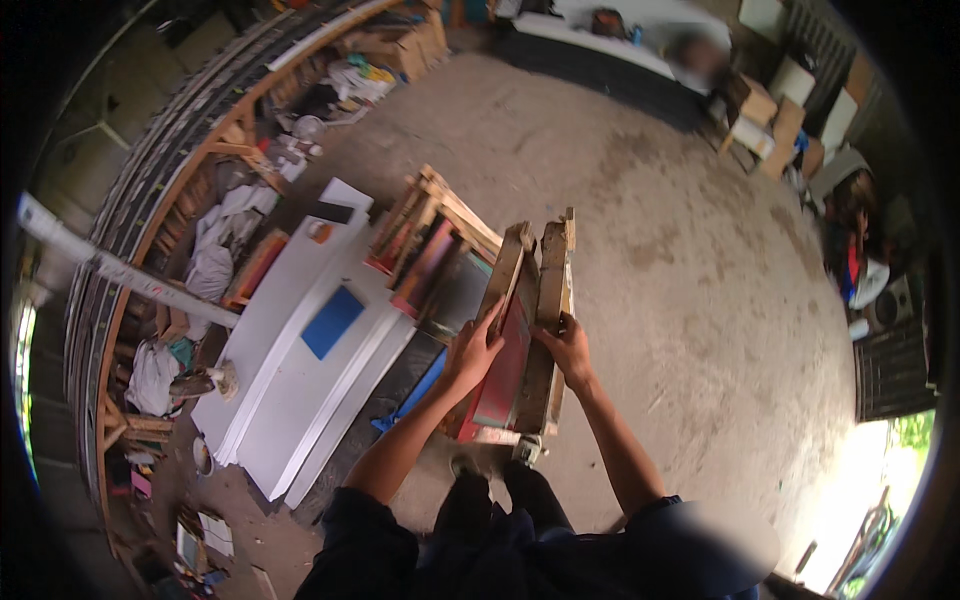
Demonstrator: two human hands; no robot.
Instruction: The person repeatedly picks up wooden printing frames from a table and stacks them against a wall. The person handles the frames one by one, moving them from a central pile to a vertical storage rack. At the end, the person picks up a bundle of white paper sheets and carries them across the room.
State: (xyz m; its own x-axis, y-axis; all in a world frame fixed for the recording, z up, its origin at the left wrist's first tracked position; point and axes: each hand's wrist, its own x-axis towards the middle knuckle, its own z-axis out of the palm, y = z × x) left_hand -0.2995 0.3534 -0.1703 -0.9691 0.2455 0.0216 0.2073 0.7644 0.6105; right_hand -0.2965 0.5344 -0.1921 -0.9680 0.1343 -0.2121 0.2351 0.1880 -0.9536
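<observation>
Two worn wooden frames stand on edge side by side in front of my body. My left hand (473,355) is closed round the upper bar of the left wooden frame (508,268), with the index finger lying along the wood. Inside this frame shows a reddish panel with a grey edge (503,372). On the other side my right hand (567,350) grips the right wooden frame (553,262), thumb over its top bar. A narrow gap parts the frames at their far ends. Their lower parts are mostly hidden.
Left of me, more wooden frames (425,225) lean together beside long white panels (300,370) bearing a blue rectangle (333,322). A long rack of strips (180,130) runs along the left. Boxes (755,100) stand at the far right. A bright doorway (880,500) opens at lower right.
</observation>
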